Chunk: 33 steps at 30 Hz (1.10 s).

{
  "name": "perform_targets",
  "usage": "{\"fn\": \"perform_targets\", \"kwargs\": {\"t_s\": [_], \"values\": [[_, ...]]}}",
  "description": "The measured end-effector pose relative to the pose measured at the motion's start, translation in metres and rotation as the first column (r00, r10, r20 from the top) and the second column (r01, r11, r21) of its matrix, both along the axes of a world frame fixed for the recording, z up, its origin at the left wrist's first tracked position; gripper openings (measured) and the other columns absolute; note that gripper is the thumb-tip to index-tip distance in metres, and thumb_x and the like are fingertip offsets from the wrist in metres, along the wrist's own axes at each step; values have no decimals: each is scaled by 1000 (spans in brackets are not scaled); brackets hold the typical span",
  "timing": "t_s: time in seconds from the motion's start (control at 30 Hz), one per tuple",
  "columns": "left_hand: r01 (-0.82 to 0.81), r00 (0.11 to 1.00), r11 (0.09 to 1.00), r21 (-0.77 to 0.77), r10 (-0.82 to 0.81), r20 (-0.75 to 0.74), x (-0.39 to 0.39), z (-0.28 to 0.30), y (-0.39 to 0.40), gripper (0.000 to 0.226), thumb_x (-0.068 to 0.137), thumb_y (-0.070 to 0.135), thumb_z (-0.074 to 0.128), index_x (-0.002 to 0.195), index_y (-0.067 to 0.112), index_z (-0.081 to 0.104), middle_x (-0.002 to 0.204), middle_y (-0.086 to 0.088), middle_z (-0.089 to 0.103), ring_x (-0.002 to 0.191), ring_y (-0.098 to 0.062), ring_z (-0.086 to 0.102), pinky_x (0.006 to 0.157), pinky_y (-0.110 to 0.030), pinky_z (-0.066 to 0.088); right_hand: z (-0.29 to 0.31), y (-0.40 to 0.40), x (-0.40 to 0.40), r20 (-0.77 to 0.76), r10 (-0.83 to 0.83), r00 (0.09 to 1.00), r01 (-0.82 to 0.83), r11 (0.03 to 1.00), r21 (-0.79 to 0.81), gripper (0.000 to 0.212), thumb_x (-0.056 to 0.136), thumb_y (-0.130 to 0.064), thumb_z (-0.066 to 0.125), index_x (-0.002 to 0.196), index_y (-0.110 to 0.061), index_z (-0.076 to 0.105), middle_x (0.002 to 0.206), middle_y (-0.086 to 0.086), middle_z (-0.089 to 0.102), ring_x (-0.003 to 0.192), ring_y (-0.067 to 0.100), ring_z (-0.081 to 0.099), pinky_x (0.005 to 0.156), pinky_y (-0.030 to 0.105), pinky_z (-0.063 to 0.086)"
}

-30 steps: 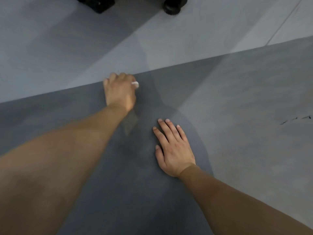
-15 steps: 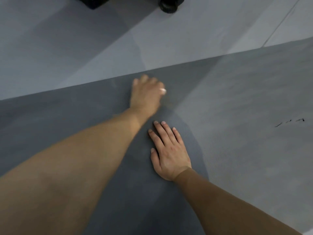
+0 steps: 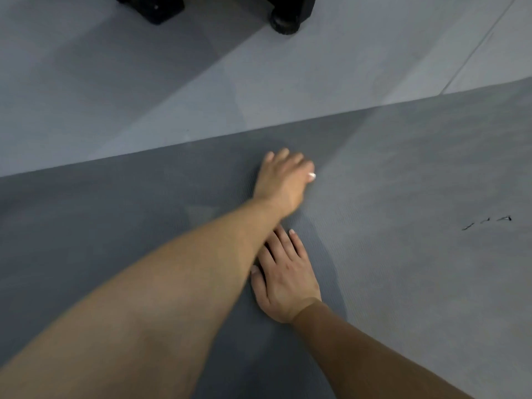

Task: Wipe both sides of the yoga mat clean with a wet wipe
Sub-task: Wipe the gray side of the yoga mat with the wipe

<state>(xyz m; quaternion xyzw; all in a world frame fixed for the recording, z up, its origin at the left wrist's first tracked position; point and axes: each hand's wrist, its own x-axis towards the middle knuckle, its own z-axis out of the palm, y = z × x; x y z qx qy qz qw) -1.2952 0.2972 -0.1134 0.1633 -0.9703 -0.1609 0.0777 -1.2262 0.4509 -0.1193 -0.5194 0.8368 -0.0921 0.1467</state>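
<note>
The yoga mat (image 3: 403, 269) lies flat on the floor (image 3: 144, 96), filling the frame from 9 o'clock round through 6 to 3; its far edge runs as a slant from 9 up toward 2; the surface is dark grey, matte and finely ribbed, with a few small dark marks (image 3: 486, 221) out at 3 o'clock. Near the middle the left hand (image 3: 283, 180) presses down with its grip curled over something; the wet wipe itself cannot be made out. The right hand (image 3: 285, 280) lies flat and empty, fingers spread, bracing the mat at 6 o'clock. Judging by this, wiping of the upper side is under way; the underside is left. The floor is pale, smooth tile; black wheeled equipment (image 3: 285, 15) stands at 12.
</note>
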Motion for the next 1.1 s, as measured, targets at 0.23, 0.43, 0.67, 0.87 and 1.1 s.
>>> {"fn": "perform_targets", "kwargs": {"t_s": [0.23,0.43,0.67,0.87,1.1], "values": [[-379,912,911,-164,398,99,19,-2,-104,22,101,30,51,109,15,64,111,-11,64,108,-36,54,89,-43,35,2,0,0,-2,-3,1000,3,1000,7,60,93,-37,42,150,-21,34,162,1,15,150,20,5,119,47,14],[-94,994,993,78,89,55,43,1,-44,14,98,33,59,101,24,70,101,-2,67,98,-30,57,81,-41,35,1,0,0,-23,1,1000,0,999,44,60,94,-39,40,151,-21,31,162,0,13,150,19,2,119,47,13],[-277,956,940,-199,290,42,101,-5,-121,19,101,36,54,105,25,69,105,-7,66,102,-34,55,86,-44,36,1,0,1,-27,2,1000,-1,1000,29,59,93,-38,42,149,-21,35,162,0,16,150,20,5,119,46,15],[-443,893,893,-74,447,53,130,2,-111,23,99,36,53,98,23,72,100,-9,68,96,-37,56,79,-43,39,-1,0,2,-47,-1,999,2,1000,18,59,92,-38,42,148,-20,37,161,1,18,150,20,8,119,47,16],[10,998,1000,-26,-11,-65,150,-6,-42,23,99,42,53,100,29,72,95,5,65,87,-26,54,73,-38,33,-4,3,3,-76,7,997,-7,1000,-2,58,92,-38,42,147,-19,39,160,3,22,149,22,11,119,46,16]]}}
